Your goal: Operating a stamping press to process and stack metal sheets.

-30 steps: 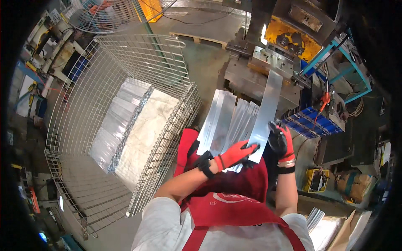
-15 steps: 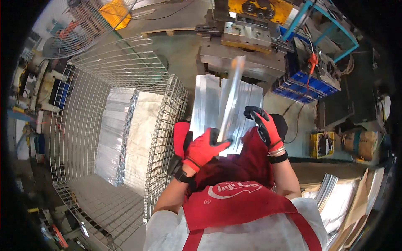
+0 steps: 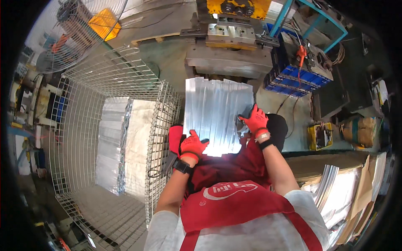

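Observation:
A row of long, shiny silver metal strips (image 3: 217, 113) lies side by side in front of my lap, with uneven ends. My left hand (image 3: 194, 145), in a red glove with black fingertips, rests at their near left corner, its thumb stretched over the strips and a finger pointing up. At the right edge, my right hand (image 3: 254, 120) in a matching glove touches the strips, thumb and fingers apart. Neither hand has a strip lifted. What lies under the strips is hidden.
On the left stands a wire mesh cage (image 3: 161, 138) holding stacked strips (image 3: 112, 146) and a cream-coloured sheet (image 3: 138, 142). A machine (image 3: 230, 35) stands ahead. Blue crates (image 3: 293, 83) and a yellow basket (image 3: 320, 136) are to the right; a fan (image 3: 75, 29) is far left.
The strip that my left hand held tilted up is now down among the others. My left hand has lowered slightly, and my right hand has come onto the row's right edge. The view has shifted.

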A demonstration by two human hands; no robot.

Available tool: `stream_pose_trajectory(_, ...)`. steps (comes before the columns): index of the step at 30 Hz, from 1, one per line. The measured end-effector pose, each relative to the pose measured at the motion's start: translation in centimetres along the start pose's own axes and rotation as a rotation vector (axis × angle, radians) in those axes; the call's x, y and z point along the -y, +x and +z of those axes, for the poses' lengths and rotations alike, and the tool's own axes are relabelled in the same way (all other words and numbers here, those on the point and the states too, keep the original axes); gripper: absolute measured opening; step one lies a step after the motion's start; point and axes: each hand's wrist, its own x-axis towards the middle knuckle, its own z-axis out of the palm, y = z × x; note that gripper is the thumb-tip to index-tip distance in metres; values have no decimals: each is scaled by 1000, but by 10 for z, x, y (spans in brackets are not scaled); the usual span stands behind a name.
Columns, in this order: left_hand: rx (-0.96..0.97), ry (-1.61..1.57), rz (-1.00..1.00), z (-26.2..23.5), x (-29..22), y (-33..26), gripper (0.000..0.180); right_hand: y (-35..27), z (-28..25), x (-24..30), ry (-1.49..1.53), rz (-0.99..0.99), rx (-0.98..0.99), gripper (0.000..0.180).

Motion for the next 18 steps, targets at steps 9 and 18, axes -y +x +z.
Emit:
stream_pose_trajectory(9, -98, 52, 26, -8, 4, -2, 67, 38, 24, -18, 77, 128, 284, 91)
stream_pose_trajectory(18, -538, -84, 146, -40, -10, -14, 67, 39, 22, -26, 166, 253, 87, 70)
